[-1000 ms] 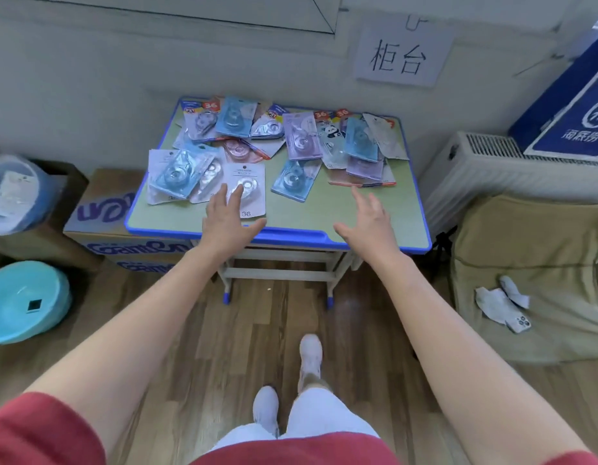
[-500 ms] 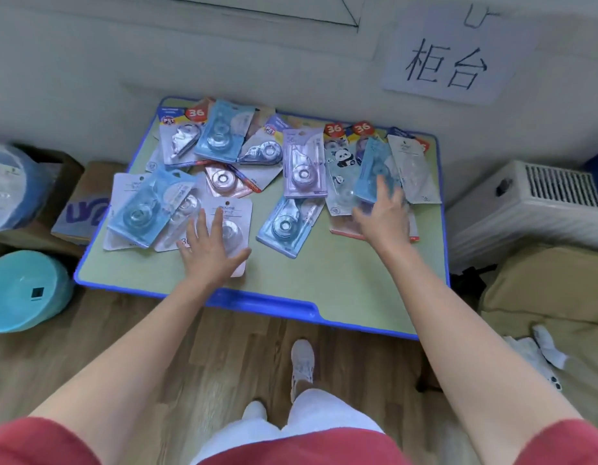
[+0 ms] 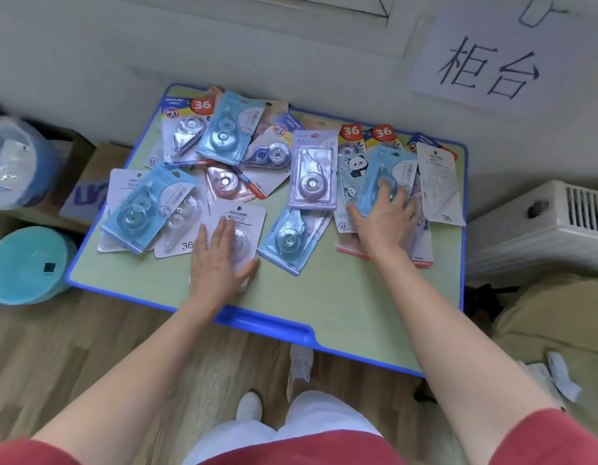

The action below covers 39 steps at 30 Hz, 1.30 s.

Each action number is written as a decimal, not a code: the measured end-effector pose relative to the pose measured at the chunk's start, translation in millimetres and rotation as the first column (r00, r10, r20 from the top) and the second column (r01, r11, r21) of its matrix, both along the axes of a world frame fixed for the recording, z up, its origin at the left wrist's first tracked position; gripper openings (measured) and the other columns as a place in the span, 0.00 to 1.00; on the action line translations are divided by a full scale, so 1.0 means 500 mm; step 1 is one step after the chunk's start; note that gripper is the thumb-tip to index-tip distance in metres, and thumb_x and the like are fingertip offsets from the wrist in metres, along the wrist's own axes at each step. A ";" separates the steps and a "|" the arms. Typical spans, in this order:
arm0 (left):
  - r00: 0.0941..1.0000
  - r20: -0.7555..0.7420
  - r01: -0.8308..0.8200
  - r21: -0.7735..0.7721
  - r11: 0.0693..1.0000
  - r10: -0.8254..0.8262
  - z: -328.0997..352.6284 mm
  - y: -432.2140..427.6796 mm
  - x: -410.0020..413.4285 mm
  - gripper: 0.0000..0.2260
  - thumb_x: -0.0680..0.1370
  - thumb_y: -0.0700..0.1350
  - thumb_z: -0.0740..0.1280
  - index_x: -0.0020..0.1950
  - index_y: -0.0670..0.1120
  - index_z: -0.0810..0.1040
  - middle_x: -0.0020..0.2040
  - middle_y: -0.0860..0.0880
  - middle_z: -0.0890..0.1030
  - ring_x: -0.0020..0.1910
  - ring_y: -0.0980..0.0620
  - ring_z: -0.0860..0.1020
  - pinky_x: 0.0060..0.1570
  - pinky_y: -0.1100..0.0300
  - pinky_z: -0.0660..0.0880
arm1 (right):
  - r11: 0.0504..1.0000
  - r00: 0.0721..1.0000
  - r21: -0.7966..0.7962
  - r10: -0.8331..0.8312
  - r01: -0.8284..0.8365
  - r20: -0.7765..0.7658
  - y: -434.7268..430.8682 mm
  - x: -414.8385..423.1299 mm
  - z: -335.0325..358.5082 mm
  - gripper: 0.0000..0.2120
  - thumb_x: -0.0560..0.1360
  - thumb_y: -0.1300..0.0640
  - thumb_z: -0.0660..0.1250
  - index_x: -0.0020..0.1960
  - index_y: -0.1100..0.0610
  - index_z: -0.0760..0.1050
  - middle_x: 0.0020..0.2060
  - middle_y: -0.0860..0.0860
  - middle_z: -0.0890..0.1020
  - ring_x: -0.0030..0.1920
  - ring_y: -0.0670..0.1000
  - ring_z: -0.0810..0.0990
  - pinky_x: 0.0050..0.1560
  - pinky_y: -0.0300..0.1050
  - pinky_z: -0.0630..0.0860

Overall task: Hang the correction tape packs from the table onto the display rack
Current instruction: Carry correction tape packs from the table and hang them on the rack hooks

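Reaching over the desk (image 3: 341, 317), we lay our left hand (image 3: 223, 263) flat on a white pack (image 3: 245, 216), fingers straight, likely to stop it sliding as we pick it up. Our right hand (image 3: 384, 226) rests spread on a blue pack (image 3: 393, 169), not closed round it. The other packs (image 3: 311, 172) lie piled just past our fingertips. We see no rack here.

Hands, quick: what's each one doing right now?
Left hand: open, flat on the white pack.
Right hand: open, fingers spread on the blue pack; no grip yet.
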<state>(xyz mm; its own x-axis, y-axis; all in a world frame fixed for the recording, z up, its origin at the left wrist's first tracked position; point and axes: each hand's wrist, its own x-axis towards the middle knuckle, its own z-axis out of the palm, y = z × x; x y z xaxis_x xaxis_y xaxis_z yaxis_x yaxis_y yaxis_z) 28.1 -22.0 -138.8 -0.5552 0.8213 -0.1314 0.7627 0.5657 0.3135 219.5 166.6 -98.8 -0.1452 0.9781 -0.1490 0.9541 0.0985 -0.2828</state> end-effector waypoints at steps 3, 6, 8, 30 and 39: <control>1.000 -0.005 0.001 -0.005 1.000 -0.001 -0.001 -0.001 0.005 0.37 0.74 0.56 0.70 0.77 0.44 0.58 0.77 0.47 0.59 0.75 0.37 0.55 0.75 0.49 0.46 | 1.000 1.000 0.011 0.006 -0.006 -0.016 -0.001 -0.009 0.002 0.32 0.75 0.41 0.64 0.72 0.54 0.60 0.72 0.58 0.61 0.71 0.64 0.60 0.69 0.57 0.58; 1.000 0.005 -0.013 -0.035 0.999 0.013 -0.003 0.002 0.007 0.36 0.76 0.57 0.67 0.77 0.45 0.56 0.78 0.48 0.57 0.76 0.41 0.55 0.75 0.50 0.45 | 1.000 0.999 0.009 0.017 -0.017 -0.036 -0.001 -0.013 0.004 0.29 0.75 0.44 0.65 0.71 0.54 0.61 0.71 0.58 0.62 0.68 0.64 0.63 0.68 0.56 0.61; 0.998 0.036 -0.043 -0.026 0.999 0.044 -0.001 0.005 0.008 0.36 0.75 0.56 0.68 0.77 0.45 0.57 0.77 0.49 0.58 0.76 0.42 0.54 0.75 0.51 0.45 | 1.000 0.999 0.009 0.024 -0.023 -0.041 -0.003 -0.015 0.008 0.29 0.75 0.46 0.65 0.71 0.55 0.61 0.70 0.58 0.63 0.67 0.64 0.64 0.67 0.57 0.62; 0.949 0.066 0.290 0.192 0.938 -0.307 0.070 -0.002 -0.025 0.33 0.75 0.53 0.68 0.76 0.44 0.61 0.75 0.46 0.63 0.75 0.43 0.59 0.74 0.51 0.52 | 0.986 0.923 0.046 -0.131 0.158 -0.362 -0.244 0.002 0.036 0.32 0.72 0.53 0.69 0.73 0.56 0.64 0.69 0.57 0.66 0.67 0.59 0.64 0.69 0.48 0.59; 0.704 0.008 0.689 0.236 0.686 -0.710 0.083 -0.091 -0.014 0.32 0.75 0.51 0.68 0.75 0.41 0.61 0.74 0.43 0.64 0.73 0.42 0.62 0.75 0.53 0.49 | 0.827 0.756 0.010 -0.508 0.561 -0.412 -0.571 0.024 0.034 0.30 0.71 0.55 0.70 0.71 0.57 0.67 0.68 0.57 0.68 0.67 0.59 0.66 0.68 0.48 0.61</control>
